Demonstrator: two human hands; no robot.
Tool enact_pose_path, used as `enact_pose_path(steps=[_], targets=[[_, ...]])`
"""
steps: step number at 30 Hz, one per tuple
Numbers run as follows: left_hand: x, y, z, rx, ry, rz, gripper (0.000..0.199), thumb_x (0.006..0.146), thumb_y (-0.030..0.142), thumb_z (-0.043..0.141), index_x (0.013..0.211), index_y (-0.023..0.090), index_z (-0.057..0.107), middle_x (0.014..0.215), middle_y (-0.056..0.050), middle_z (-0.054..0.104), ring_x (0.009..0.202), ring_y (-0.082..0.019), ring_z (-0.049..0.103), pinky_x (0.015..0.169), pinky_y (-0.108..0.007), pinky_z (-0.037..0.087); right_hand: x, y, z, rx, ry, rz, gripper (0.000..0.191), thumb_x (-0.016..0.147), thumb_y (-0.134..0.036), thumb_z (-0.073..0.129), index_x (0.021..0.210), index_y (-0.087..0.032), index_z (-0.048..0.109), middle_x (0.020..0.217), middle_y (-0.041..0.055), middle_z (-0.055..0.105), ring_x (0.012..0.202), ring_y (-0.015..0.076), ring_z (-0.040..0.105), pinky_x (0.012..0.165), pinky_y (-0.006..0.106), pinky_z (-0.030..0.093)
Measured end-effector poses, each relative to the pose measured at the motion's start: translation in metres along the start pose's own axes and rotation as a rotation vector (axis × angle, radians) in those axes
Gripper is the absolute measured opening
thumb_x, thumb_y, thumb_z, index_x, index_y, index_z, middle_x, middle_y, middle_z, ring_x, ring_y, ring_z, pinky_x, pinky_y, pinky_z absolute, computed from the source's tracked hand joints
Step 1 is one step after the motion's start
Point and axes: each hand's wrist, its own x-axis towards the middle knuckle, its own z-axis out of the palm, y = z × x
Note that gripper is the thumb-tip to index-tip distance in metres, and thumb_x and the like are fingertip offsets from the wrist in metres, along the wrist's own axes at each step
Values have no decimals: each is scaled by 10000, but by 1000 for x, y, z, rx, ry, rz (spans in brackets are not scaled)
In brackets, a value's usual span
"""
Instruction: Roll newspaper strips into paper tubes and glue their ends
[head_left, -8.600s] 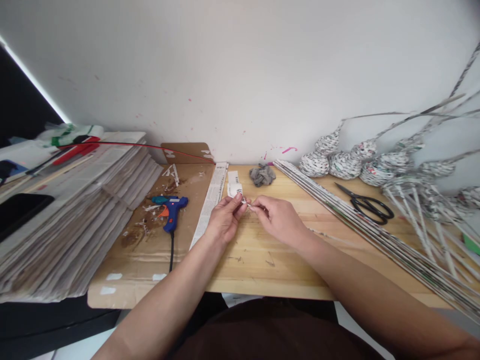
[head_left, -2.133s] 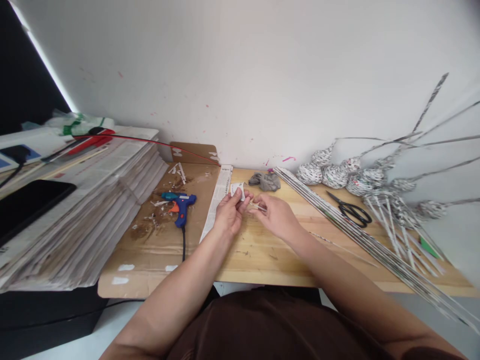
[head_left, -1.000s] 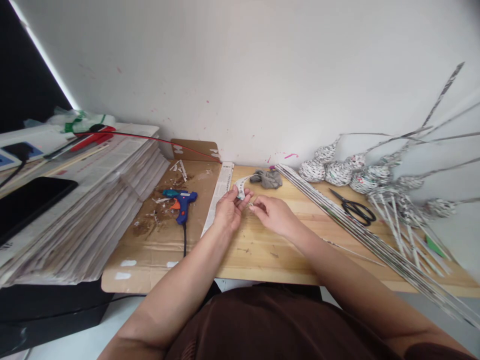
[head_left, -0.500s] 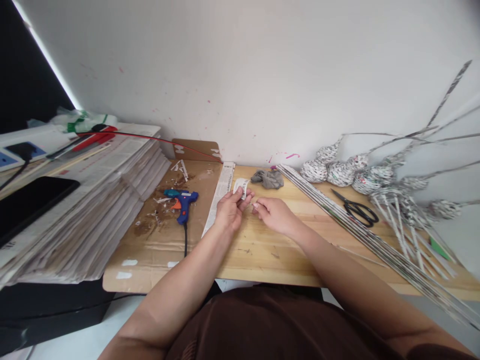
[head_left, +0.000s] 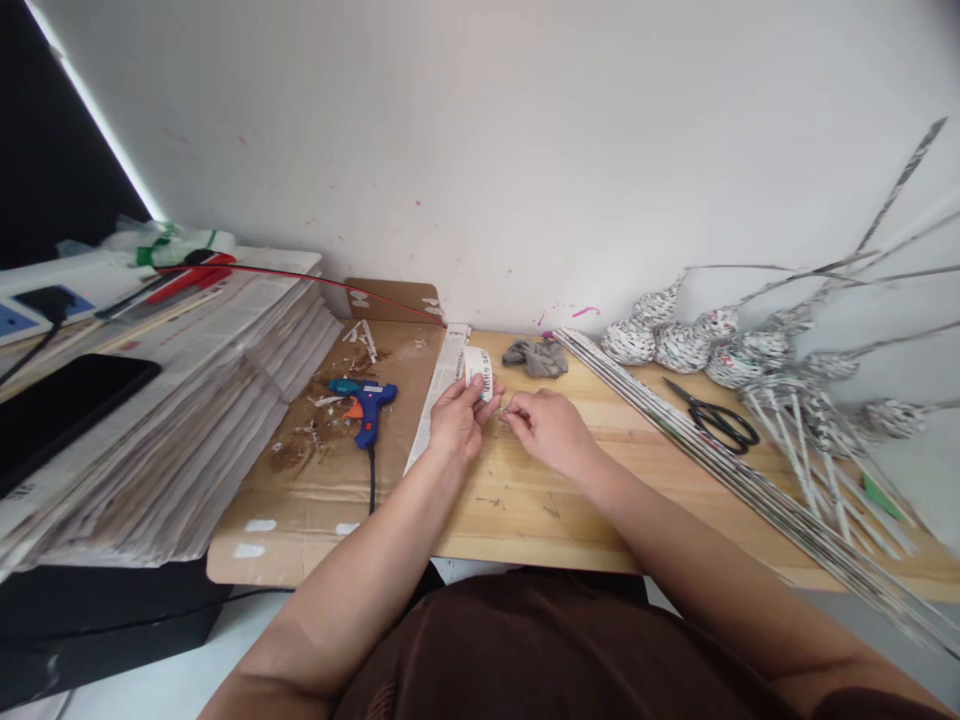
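My left hand is closed on a strip of printed newspaper, its thumb on top; the strip's upper end stands up curled above the fingers. Close beside it, my right hand pinches a thin stick at the strip's lower corner. Most of the stick is hidden under my hand and forearm. Whether the paper is wound round its tip is too small to tell. A crumpled grey cloth lies just beyond my hands. Another flat newspaper strip lies to the left, along the cardboard's edge.
A blue glue gun and paper scraps lie on stained cardboard. Left stand stacked newspapers with a phone on top. Right are long paper tubes, black scissors and several woven paper pieces against the wall.
The newspaper strip has turned slightly and shows more of its printed face. My right hand has shifted slightly left, and the thin stick seen past my forearm is now almost wholly hidden.
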Motion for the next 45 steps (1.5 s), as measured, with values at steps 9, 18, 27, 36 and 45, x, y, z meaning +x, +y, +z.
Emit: enact_pose_path(steps=[9,18,27,36,45], targets=[[3,2,-2,29,-91,-80,77,822,134,633,835,64,662,822,-128,707,719,-170,702,660,-238,587,-1,2,-2,11,24,18,172,893,-281,507,771,-199,597,617,1,591,604,152,458,609,273,271],[6,1,-5,30,-72,-49,49,820,108,627,806,75,661,834,-117,707,760,-171,703,744,-277,590,-2,3,-1,41,-73,63,258,936,-283,432,768,-187,603,652,28,608,632,162,504,592,269,286],[5,1,-4,-5,-51,-33,46,812,101,634,783,82,664,792,-97,705,740,-164,702,701,-246,594,-1,1,0,70,-26,88,203,918,-288,478,785,-192,598,661,24,614,642,162,518,590,266,301],[9,2,-5,-50,-24,-21,48,815,120,630,798,81,652,790,-104,701,702,-173,706,632,-230,590,4,-2,-1,68,-2,79,211,909,-330,497,793,-187,601,690,31,638,637,162,525,590,272,302],[10,2,-6,-48,-5,2,26,808,93,622,790,95,639,801,-97,696,716,-173,704,673,-247,584,6,0,-2,71,-11,87,179,876,-344,560,817,-184,615,713,33,652,658,165,540,603,272,306]])
